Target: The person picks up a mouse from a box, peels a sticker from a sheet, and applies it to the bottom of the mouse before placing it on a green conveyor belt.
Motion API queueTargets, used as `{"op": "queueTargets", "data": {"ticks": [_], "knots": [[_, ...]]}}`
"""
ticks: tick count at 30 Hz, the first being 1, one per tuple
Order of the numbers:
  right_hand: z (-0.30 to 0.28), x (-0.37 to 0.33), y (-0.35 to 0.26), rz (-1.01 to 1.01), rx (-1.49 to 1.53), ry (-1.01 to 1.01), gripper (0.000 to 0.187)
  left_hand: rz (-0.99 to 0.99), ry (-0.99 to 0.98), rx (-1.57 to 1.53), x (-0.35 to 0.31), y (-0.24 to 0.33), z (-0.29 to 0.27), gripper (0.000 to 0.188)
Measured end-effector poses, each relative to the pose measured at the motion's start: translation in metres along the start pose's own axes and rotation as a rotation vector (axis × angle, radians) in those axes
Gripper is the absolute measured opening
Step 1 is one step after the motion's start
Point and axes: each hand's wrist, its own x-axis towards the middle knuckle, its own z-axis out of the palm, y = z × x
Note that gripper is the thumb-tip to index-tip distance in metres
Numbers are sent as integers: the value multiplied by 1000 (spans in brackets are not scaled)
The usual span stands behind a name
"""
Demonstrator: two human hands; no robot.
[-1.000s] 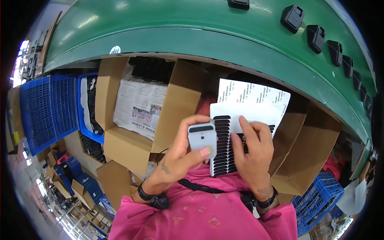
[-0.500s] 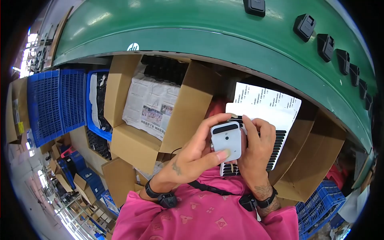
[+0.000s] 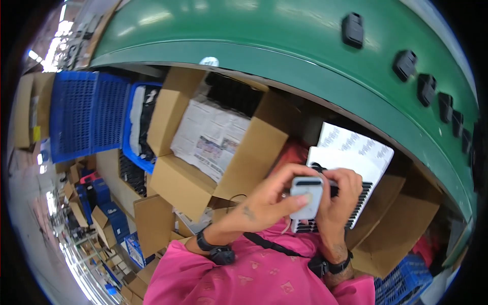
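Observation:
My left hand (image 3: 272, 201) grips a small pale grey device (image 3: 311, 190) with rounded corners and a black strip at its top end; the thumb lies across its face. Close against the device's right side is my right hand (image 3: 341, 201), fingers curled. A small black thing (image 3: 334, 189) shows between those fingers, too hidden to tell its kind. Behind both hands, white sheets (image 3: 351, 160) lean above my lap, carrying printed marks and rows of black strips (image 3: 360, 203) along the lower right edge.
Ahead, a green workbench (image 3: 244, 51) holds several black cradle-like pieces (image 3: 353, 30). Below it stand an open cardboard box (image 3: 185, 185) with newspaper (image 3: 211, 134), another cardboard box (image 3: 396, 229) at right, and blue crates (image 3: 73, 117) at left.
The view has shifted, so the bench and boxes sit elsewhere in the picture. The device is tilted more, and a black thing now shows between my right fingers.

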Motion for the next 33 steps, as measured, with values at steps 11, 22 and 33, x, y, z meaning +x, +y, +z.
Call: {"op": "queueTargets", "data": {"ticks": [11, 22, 33], "knots": [[-27, -13, 16, 468, 892, 226, 6, 111, -130, 163, 3, -3, 7, 55], [-81, -10, -20, 475, 1191, 123, 21, 121, 14, -88, 27, -32, 37, 40], [-97, -8, -30, 575, 1090, 74, 15, 120, -138, 286, 23, -9, 57, 47]]}}
